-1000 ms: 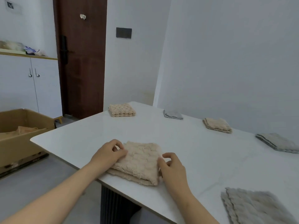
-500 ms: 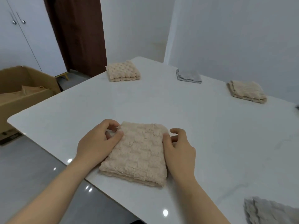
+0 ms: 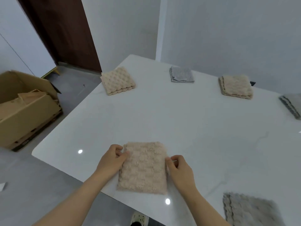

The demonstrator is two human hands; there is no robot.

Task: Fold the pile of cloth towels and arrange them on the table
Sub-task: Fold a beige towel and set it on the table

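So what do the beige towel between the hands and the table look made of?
Beige towel: soft plush fabric, probably microfibre, going by its fuzzy, ridged pile.
Table: hard, glossy white top, perhaps stone or laminate; lights reflect in it.

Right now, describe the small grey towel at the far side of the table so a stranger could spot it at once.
Start at the white table and look along its far edge by the wall. The grey folded towel lies there between the left beige towel and the right beige towel, touching neither. It is the only grey one flanked by beige, and it looks flatter than both.
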